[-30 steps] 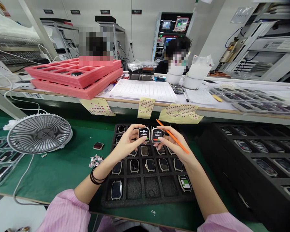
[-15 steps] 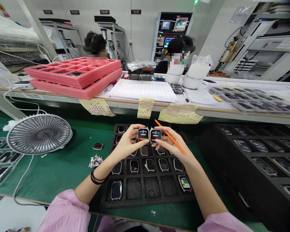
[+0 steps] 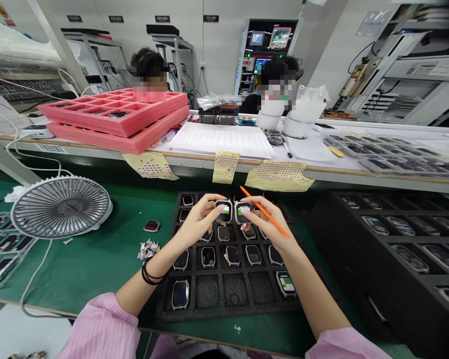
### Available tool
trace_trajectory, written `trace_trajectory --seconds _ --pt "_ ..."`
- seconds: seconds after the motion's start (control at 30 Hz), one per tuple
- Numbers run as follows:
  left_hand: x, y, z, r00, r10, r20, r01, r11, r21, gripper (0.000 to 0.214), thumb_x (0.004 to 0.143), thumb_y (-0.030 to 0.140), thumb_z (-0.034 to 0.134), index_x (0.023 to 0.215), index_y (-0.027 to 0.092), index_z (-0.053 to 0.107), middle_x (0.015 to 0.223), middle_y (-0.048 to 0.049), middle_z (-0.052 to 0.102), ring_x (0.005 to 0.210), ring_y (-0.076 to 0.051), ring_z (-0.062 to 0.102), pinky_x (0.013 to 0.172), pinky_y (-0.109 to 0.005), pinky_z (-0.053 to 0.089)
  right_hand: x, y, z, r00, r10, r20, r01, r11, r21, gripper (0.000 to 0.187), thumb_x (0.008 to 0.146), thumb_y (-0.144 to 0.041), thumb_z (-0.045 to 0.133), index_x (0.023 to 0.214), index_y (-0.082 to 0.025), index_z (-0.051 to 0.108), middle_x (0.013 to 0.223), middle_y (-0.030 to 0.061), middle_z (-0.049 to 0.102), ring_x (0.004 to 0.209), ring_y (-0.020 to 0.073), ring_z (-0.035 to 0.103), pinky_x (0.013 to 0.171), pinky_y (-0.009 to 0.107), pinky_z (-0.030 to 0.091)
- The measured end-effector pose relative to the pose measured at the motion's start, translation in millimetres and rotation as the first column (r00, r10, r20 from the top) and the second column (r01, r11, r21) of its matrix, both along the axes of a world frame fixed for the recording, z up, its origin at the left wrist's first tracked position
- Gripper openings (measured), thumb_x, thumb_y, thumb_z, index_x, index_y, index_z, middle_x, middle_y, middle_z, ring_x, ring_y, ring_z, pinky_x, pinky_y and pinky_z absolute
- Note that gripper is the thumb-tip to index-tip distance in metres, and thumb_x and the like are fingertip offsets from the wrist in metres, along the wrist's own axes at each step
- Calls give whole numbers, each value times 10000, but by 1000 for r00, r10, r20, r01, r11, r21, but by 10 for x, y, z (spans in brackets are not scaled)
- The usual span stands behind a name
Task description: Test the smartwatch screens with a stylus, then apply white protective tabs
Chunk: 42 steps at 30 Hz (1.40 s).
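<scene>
My left hand (image 3: pixel 199 219) is closed around a smartwatch body (image 3: pixel 224 218) without a strap, its thumb on the lit screen. A second smartwatch body (image 3: pixel 238 205) is gripped by my right hand (image 3: pixel 266 219), the thumb likewise on its display. Both screens show a white and green picture. An orange stick (image 3: pixel 269 217), pointed at its far end, lies across my right hand. Beneath both hands is a black foam tray (image 3: pixel 235 312) with smartwatch bodies in many of its pockets. One watch in the front right pocket (image 3: pixel 286 283) also has a lit screen.
At left stand a round fan (image 3: pixel 62 208), a loose watch body (image 3: pixel 151 226) and a pile of small scraps (image 3: pixel 148 249). Stacked black trays (image 3: pixel 336 259) rise at right. Red foam trays (image 3: pixel 134 128) and papers (image 3: pixel 220 139) occupy the shelf. Two people sit beyond it.
Both watch screens went from dark text pages to a white and green picture. My thumbs moved up from the lower edges onto the displays, and the watches parted slightly.
</scene>
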<state>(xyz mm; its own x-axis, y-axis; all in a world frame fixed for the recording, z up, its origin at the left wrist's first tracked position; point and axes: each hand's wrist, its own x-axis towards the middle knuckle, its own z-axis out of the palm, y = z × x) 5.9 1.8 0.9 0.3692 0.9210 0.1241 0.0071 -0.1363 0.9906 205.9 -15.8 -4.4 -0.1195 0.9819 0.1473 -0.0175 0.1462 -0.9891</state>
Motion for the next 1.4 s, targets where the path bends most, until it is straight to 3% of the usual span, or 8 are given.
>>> trace_trajectory --seconds 0.27,0.53,0.7,0.93,1.2,1.4 --pt "-7 65 -62 999 -2 -40 1 1000 -17 348 894 479 533 1043 169 583 744 -6 600 576 -109 611 400 -158 375 -4 50 -36 998 -64 3 64 998 7 208 838 -410 668 906 -214 680 746 8 671 510 137 631 494 282 558" --pt "-16 88 -98 996 -87 -30 87 996 -8 377 856 356 616 1169 183 495 1007 -72 630 728 -132 633 421 -151 426 97 84 -39 997 79 18 -80 996 31 329 791 -356 726 1081 -231 632 1079 79 652 675 183 709 524 302 582" --pt "-20 100 -130 994 -98 -46 98 995 0 425 806 319 680 1161 192 483 1047 -84 634 801 -163 653 416 -141 428 104 77 -35 994 106 16 -106 994 27 396 751 -310 773 1103 -233 609 973 52 678 714 193 717 550 290 579" --pt "4 92 -107 998 -48 -50 47 999 -25 322 877 421 576 1063 159 549 861 -43 657 596 -111 628 400 -154 393 53 62 -14 1000 -30 -8 30 1000 3 245 796 -380 721 962 -210 662 721 1 663 507 141 639 491 280 538" --pt "8 81 -123 997 -67 -37 67 998 -6 359 845 405 638 1104 182 529 954 -53 666 712 -123 627 425 -140 394 46 37 20 999 -48 2 48 999 -8 235 799 -385 716 953 -214 667 797 18 675 517 134 635 488 271 524" --pt "12 88 -107 998 -44 -50 44 999 4 343 868 448 593 1067 172 553 897 -39 658 583 -81 553 416 -155 388 45 54 -9 998 -69 10 69 998 -8 229 808 -409 704 915 -209 671 713 -6 645 504 126 618 486 256 522"
